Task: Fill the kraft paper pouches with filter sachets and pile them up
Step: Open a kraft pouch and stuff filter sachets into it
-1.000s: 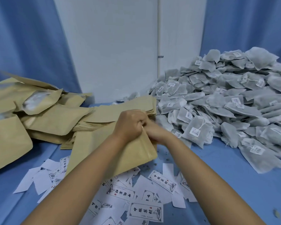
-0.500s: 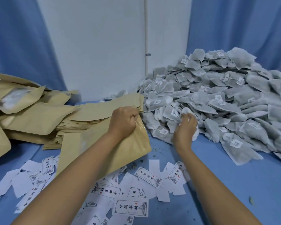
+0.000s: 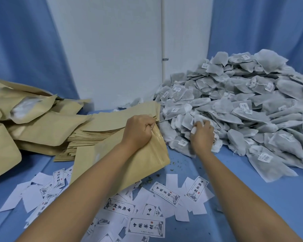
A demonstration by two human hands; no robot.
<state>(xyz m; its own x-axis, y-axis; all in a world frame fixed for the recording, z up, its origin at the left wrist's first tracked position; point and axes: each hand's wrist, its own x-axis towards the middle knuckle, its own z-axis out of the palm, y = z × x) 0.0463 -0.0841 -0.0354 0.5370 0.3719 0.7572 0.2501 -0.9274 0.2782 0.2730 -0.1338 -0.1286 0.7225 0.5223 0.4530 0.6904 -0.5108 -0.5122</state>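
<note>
My left hand (image 3: 138, 131) grips the top edge of a kraft paper pouch (image 3: 147, 159) that slants down over my forearm toward the blue table. My right hand (image 3: 202, 135) is in the near edge of the big heap of grey filter sachets (image 3: 248, 109), its fingers curled round white sachets (image 3: 198, 120). A flat stack of empty kraft pouches (image 3: 112, 123) lies just behind my left hand. At the far left is a loose pile of bulging kraft pouches (image 3: 33, 119).
Printed white paper labels (image 3: 145, 226) are scattered over the blue tabletop (image 3: 252, 189) in front of me, with crumbs of dried leaf among them. A white wall and blue curtains close off the back.
My right hand left the pouch mouth, went right into the sachet heap and closed on sachets. My left hand kept its grip on the pouch.
</note>
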